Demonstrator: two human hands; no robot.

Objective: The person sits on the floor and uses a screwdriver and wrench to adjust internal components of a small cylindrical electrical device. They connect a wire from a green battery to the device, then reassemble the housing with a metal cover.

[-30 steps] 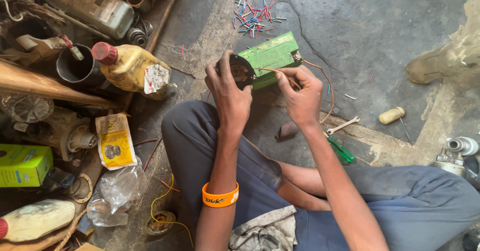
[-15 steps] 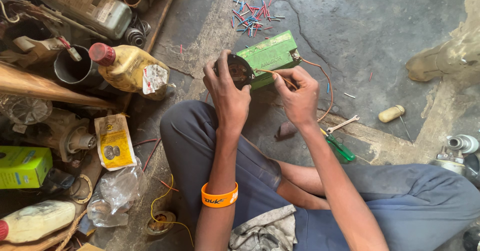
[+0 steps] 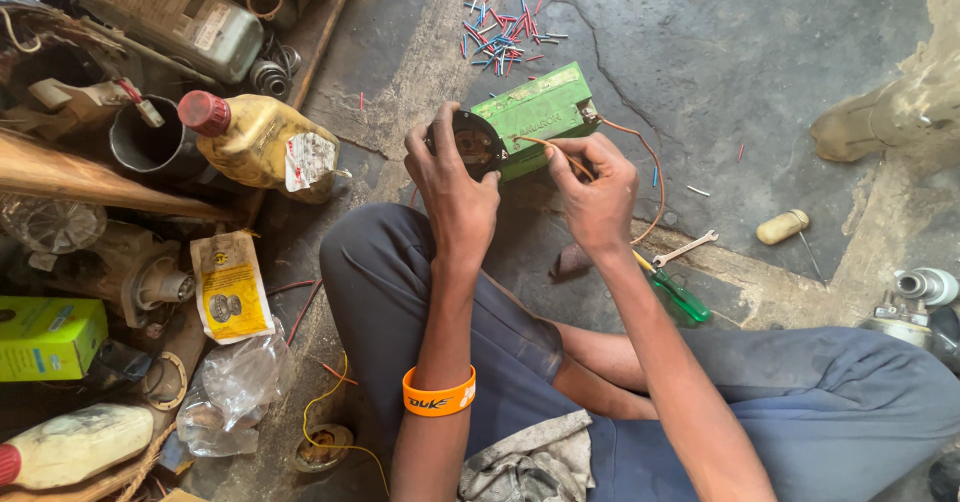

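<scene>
Left hand (image 3: pixel 455 187) clenched round black round part (image 3: pixel 474 147), steadying it; right hand (image 3: pixel 597 194) pinching orange wire (image 3: pixel 560 152) toward it, green box (image 3: pixel 535 117) just beyond.

Green carton (image 3: pixel 45 337) far left, yellow sachet (image 3: pixel 229 287), perhaps torn bottle label (image 3: pixel 306 160)

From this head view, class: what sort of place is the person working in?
Probably a small repair workshop, worked on the floor: stripped wire offcuts on cracked concrete, a spanner and screwdriver nearby, oil bottle and motor parts alongside.
</scene>
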